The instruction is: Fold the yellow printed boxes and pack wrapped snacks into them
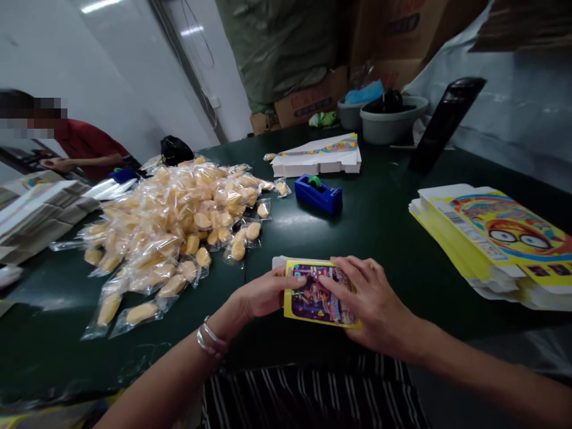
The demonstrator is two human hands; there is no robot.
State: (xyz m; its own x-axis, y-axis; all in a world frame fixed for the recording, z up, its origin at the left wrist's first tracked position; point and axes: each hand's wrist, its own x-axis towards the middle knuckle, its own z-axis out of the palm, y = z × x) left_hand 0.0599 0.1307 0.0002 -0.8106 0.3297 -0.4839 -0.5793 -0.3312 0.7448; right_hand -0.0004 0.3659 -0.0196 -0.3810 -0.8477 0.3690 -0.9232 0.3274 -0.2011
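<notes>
Between my two hands, close to the table's front edge, is a small yellow printed carton (308,301) with a dark picture panel on its face. My left hand (266,292) grips its left end, thumb lying across the print. From the other side my right hand (369,295) wraps the right end, its fingers on the top face. A pale flap sticks out at the carton's far left corner. What lies under the carton is hidden. Left of my hands spreads a heap of clear-wrapped yellow oval pieces (179,220).
A blue tape dispenser (319,193) stands ahead, before a stack of flat cartons (317,164). More yellow cartons (500,232) lie at right, near a black upright object (447,125). Grey tubs (393,125) stand behind. A co-worker in red (92,146) is at far left beside stacked cartons (40,214).
</notes>
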